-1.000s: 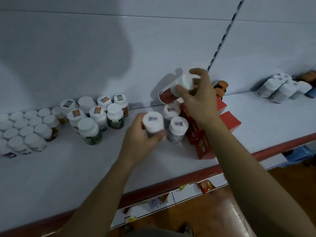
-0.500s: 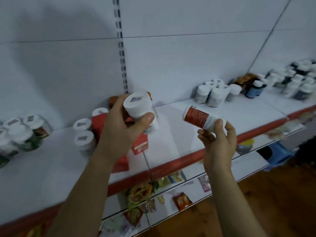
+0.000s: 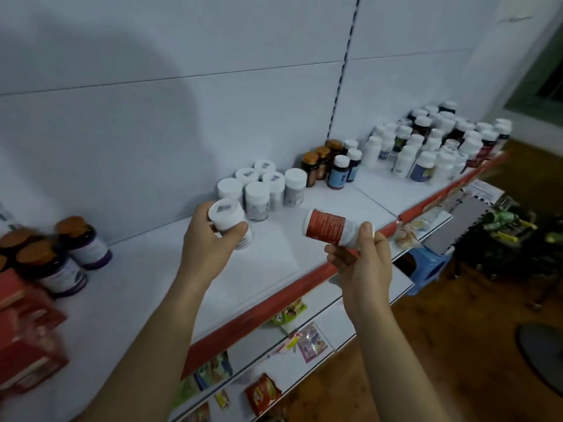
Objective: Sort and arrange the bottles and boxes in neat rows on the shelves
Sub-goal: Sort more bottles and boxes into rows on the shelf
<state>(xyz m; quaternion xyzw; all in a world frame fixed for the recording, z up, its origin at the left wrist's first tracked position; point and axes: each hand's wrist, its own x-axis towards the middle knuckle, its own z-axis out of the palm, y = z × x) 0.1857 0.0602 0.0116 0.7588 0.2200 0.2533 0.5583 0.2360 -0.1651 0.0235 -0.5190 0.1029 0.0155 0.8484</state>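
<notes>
My left hand grips a white-capped bottle by its top, just above the white shelf and close to a cluster of several similar white-capped bottles. My right hand holds a red-labelled bottle on its side over the shelf's red front edge. Further right stand amber and dark bottles and a large group of mixed white bottles.
At the far left are brown-capped bottles and red boxes. A lower shelf holds small packets. A blue stool and dark clutter sit on the wooden floor at right.
The view has swung right along the shelf. Both hands carried their bottles rightward; the left one now hangs beside the white-capped cluster, with the red boxes left behind.
</notes>
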